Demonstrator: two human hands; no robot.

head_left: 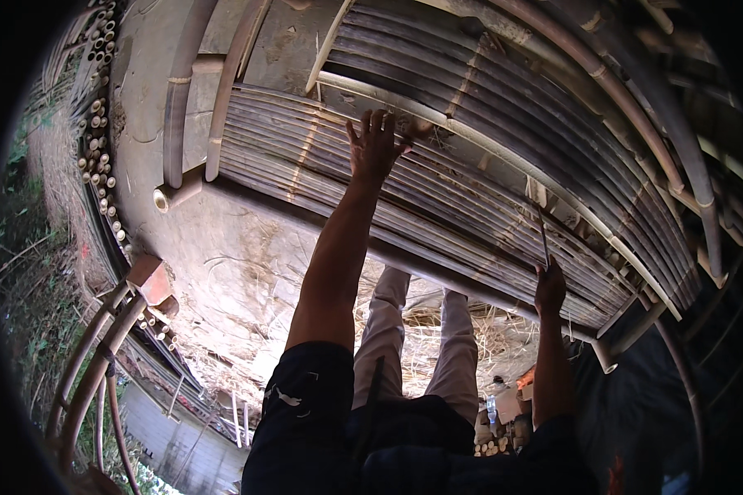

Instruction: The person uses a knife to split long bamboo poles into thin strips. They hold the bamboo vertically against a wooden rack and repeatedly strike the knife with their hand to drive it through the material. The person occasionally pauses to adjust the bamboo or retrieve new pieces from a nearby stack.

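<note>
Both hands are up on the bamboo panel (470,190): the left hand (375,148) spread flat against its slats, the right hand (550,287) clenched on a thin tool (543,235) near the lower rail, the slats seemingly all laid, with binding probably left.

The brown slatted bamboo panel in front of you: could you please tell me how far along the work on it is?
Done: the brown slatted bamboo panel already looks closely packed with slats, crossed by pale binding strips. In hand: the left hand presses flat on the slats, while the right hand keeps a grip on a thin dark rod-like tool set against them. Left: I cannot tell what remains; loose straw lies underneath.
</note>
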